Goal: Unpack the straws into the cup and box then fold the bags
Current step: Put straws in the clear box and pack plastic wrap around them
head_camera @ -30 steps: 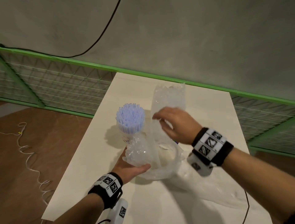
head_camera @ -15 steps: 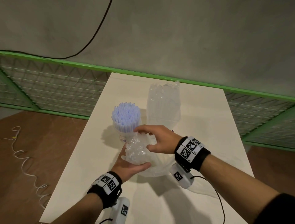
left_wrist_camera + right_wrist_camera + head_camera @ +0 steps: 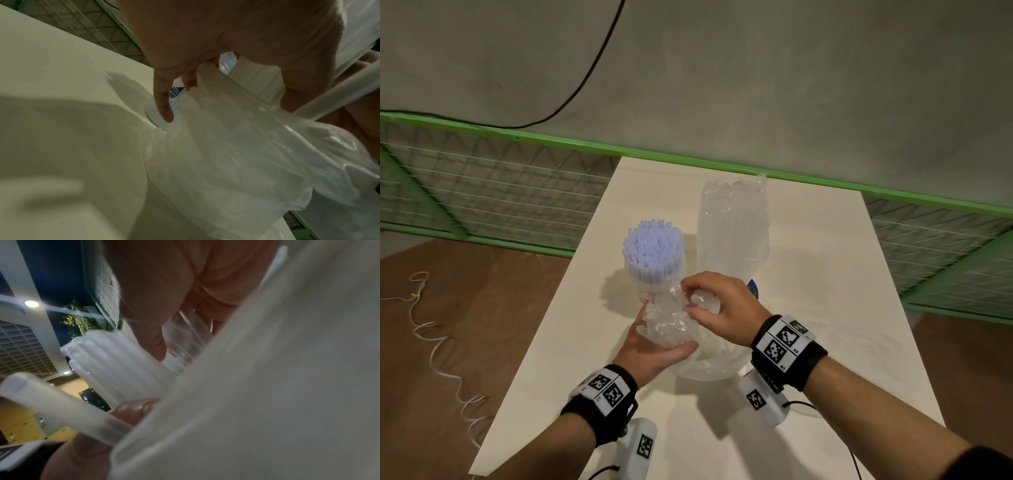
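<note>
A paper cup (image 3: 644, 294) packed with pale blue straws (image 3: 653, 246) stands mid-table. Just in front of it my left hand (image 3: 666, 342) grips a crinkled clear bag (image 3: 709, 363) of white straws from below, fingers curled round it. My right hand (image 3: 686, 298) pinches the crumpled top of that bag between thumb and forefinger. In the left wrist view the bag (image 3: 246, 162) drapes onto the table beside the cup's ribbed base (image 3: 152, 118). The right wrist view shows white straws (image 3: 115, 363) close under the thumb. What my fingers pinch inside the plastic is hidden.
A tall clear bag (image 3: 732, 226) of clear straws stands upright behind my right hand, with a purple and green patch (image 3: 754, 288) at its foot. The white table (image 3: 825, 291) ends at a green-framed mesh fence (image 3: 500, 192). A white cord (image 3: 431, 342) lies on the brown floor at left.
My right hand came down and left from the tall standing bag onto the top of the bag in my left hand. The left hand has kept its hold in place.
</note>
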